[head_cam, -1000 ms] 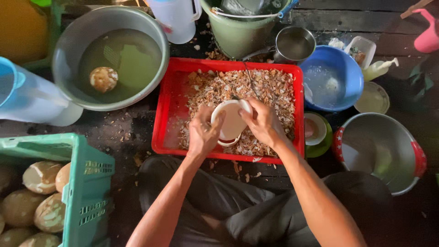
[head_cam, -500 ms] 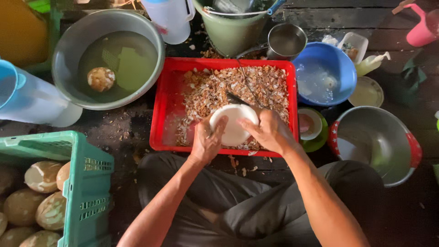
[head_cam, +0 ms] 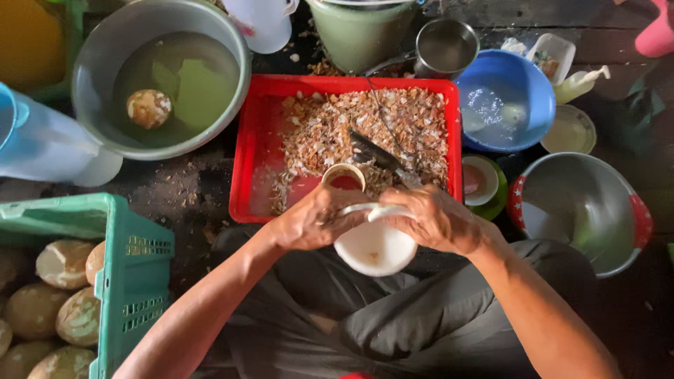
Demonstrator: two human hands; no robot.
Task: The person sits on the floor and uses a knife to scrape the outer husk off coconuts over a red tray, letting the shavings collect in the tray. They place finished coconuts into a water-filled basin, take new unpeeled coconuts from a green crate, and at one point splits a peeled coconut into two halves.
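While both hands meet over the person's lap, just near of the red tray [head_cam: 256, 151], the left hand [head_cam: 309, 221] is curled around the left side of a white peeled coconut [head_cam: 372, 245], fingers closed on it, with a loose curl of peel [head_cam: 342, 172] rising above its thumb. On the right, the right hand [head_cam: 432, 219] is closed around the handle of a dark-bladed knife [head_cam: 375, 156], whose blade points far-left over the tray's heap of brown shavings [head_cam: 414, 119], while the same hand rests against the coconut's top edge. Far left stands a metal basin [head_cam: 95, 56] of water with one brown coconut [head_cam: 148, 108] floating in it. Right of the tray sit a blue bowl [head_cam: 537, 81] and a steel bowl [head_cam: 611, 210]. At near left, a green crate [head_cam: 133, 274] holds unpeeled coconuts [head_cam: 56, 263].
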